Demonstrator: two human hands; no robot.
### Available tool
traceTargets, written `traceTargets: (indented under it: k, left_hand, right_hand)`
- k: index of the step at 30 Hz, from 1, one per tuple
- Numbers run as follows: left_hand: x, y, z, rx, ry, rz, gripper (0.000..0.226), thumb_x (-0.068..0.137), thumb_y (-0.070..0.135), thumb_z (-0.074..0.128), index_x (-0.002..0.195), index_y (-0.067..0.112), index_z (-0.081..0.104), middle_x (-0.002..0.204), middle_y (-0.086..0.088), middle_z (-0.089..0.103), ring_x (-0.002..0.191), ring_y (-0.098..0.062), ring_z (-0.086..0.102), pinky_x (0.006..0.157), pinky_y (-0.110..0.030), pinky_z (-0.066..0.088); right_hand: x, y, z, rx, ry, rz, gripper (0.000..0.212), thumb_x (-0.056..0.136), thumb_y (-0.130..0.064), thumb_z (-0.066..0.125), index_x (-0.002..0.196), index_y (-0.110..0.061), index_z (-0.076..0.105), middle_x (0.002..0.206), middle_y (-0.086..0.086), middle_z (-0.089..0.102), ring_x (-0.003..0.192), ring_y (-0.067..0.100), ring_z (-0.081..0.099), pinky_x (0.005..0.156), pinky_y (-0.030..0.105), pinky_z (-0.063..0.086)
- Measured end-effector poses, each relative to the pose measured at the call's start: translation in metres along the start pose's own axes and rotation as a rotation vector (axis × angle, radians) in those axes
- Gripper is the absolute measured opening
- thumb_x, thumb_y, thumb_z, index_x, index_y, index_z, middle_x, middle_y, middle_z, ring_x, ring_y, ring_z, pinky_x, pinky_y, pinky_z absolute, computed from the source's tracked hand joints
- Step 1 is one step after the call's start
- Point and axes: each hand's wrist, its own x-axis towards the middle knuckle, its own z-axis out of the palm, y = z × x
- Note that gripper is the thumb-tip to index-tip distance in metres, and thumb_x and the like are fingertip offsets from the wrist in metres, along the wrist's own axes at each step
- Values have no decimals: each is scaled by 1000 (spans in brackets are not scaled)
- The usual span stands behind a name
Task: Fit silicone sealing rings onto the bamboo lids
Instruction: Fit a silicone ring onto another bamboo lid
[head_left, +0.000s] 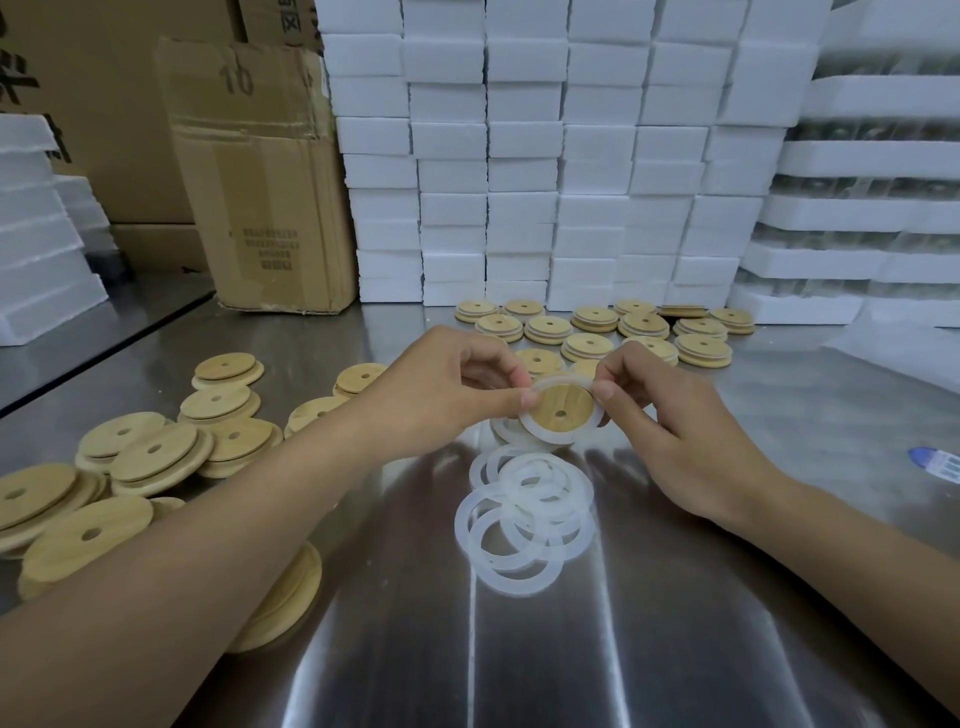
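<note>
Above the steel table both hands hold one round bamboo lid with a small centre hole. A white translucent silicone ring lies around its rim. My left hand pinches the lid's left edge with thumb and fingers. My right hand pinches the ring at the lid's upper right edge. A loose pile of several silicone rings lies on the table just below the lid. Bare bamboo lids are heaped at the left, partly hidden under my left forearm.
Several bamboo lids lie spread at the back of the steel table. Behind them rises a wall of white foam boxes. A cardboard carton stands at the back left. A blue-and-white item lies at the right edge.
</note>
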Motion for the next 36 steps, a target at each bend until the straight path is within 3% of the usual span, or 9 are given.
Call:
traceTargets:
  k: [7,11,16,18,26,30,32,34,36]
  left_hand:
    - [0,0,-4,28,-12,-3,11,91,17,85,96,8,80,88,-2,83,85,-11,79,83,-16,59]
    - [0,1,-5,56,-11,-10,10,89,17,87,94,10,82,88,-1,83,88,-15,80,88,-23,62]
    - [3,3,-10,104,-31,-44,8,88,16,88,90,11,82,86,-3,83,87,-17,79,92,-29,62]
    - [4,4,-10,122,-35,-55,8,87,17,89,89,12,83,86,-1,83,86,-15,79,92,-28,63]
    - [-1,1,-8,-5,-22,-126,7,88,24,88,91,17,85,87,-1,84,86,-11,79,81,-17,59]
    - [0,0,-2,-38,30,-158,10,89,28,88,91,19,85,84,2,83,79,1,77,69,-7,52]
    - [0,0,-1,-54,39,-175,10,90,28,87,92,18,85,85,2,83,81,-1,78,68,-6,52]
    - [1,0,0,-64,26,-186,11,92,28,85,94,18,84,87,1,84,85,-4,79,69,-10,55]
    - [1,1,0,-56,23,-191,11,93,30,84,93,19,83,88,2,84,86,-4,79,72,-14,57]
  right_hand:
    - [1,5,-2,-49,-55,-29,14,108,-30,50,96,-29,56,88,-13,69,91,11,66,75,20,48]
    - [1,5,-4,-82,-78,-30,13,108,-36,47,96,-34,54,90,-15,68,92,8,65,74,22,49]
    - [4,6,-7,-168,-149,-16,12,107,-36,44,100,-32,53,94,-13,66,90,16,63,77,47,54]
    - [5,6,-9,-186,-167,-11,12,107,-33,45,100,-31,53,95,-13,65,91,17,62,79,50,54]
    - [1,4,-4,5,-111,54,17,108,-28,52,92,-30,58,90,-11,66,90,13,60,78,27,50]
    - [1,6,-3,110,-92,101,23,109,-24,54,87,-29,61,84,-17,65,77,6,56,68,20,46]
    - [2,6,-1,171,-91,135,25,109,-24,55,86,-27,62,79,-18,65,72,13,54,67,25,44]
    - [3,6,0,205,-76,159,25,109,-26,55,85,-24,63,78,-13,65,79,31,55,72,39,45]
    - [3,5,1,219,-60,174,26,109,-25,55,84,-23,62,79,-11,64,84,35,56,75,43,46]
